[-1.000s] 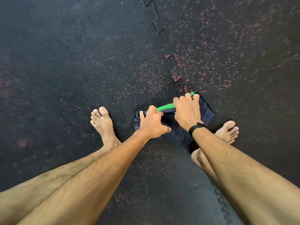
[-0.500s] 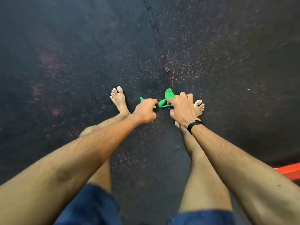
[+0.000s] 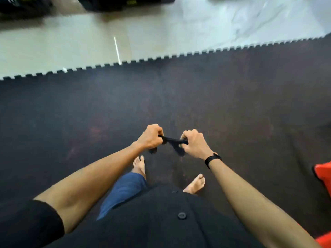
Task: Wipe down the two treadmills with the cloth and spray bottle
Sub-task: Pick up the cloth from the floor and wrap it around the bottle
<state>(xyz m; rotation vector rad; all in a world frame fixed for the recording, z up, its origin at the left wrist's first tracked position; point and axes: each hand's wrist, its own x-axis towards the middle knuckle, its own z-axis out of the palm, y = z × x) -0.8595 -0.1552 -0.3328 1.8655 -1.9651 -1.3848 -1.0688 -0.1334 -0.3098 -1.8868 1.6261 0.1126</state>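
while stretched taut, dark cloth (image 3: 172, 141) | left hand (image 3: 151, 137) grips it | right hand (image 3: 194, 144) grips it

The cloth (image 3: 174, 142) is held stretched between the two hands above the mat (image 3: 250, 108), the left hand (image 3: 151, 136) at its left end and the right hand (image 3: 194, 144) at its right end. Below the hands, two bare feet are planted on the mat, the left foot (image 3: 139, 165) just ahead of the right foot (image 3: 196, 184). The mat's toothed far edge is met by the tiled floor (image 3: 75, 45). A blurred object (image 3: 323, 173) is seen at the mat's right edge.
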